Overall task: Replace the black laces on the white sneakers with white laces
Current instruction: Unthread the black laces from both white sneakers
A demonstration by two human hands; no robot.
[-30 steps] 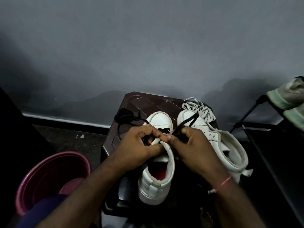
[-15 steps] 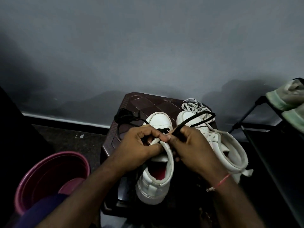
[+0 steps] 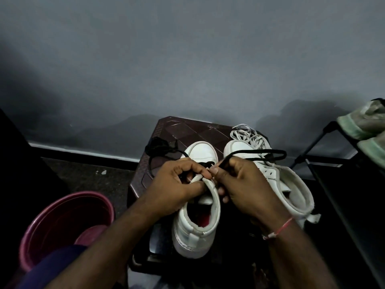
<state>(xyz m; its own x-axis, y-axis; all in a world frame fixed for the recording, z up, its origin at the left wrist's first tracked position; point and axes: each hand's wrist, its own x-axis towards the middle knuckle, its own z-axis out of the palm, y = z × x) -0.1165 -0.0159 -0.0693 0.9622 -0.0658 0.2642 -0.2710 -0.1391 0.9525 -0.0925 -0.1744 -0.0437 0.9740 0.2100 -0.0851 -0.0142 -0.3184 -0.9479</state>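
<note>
Two white high-top sneakers stand side by side on a dark brown stool (image 3: 183, 130). My left hand (image 3: 173, 184) grips the upper edge of the left sneaker (image 3: 198, 224) near its eyelets. My right hand (image 3: 241, 184) pinches the black lace (image 3: 264, 152), which loops out to the right across the toe of the right sneaker (image 3: 291, 184). A loose bunch of black lace (image 3: 158, 144) lies on the stool left of the toes. A pile of white laces (image 3: 248, 134) sits behind the right sneaker.
A pink plastic bucket (image 3: 62, 222) stands on the floor at the lower left. A dark metal rack (image 3: 325, 147) with green-edged cloth (image 3: 366, 126) is on the right. A grey wall rises just behind the stool.
My right hand has drawn more black lace out of the left sneaker, so the loop now stretches farther right over the other shoe. My left hand keeps its hold.
</note>
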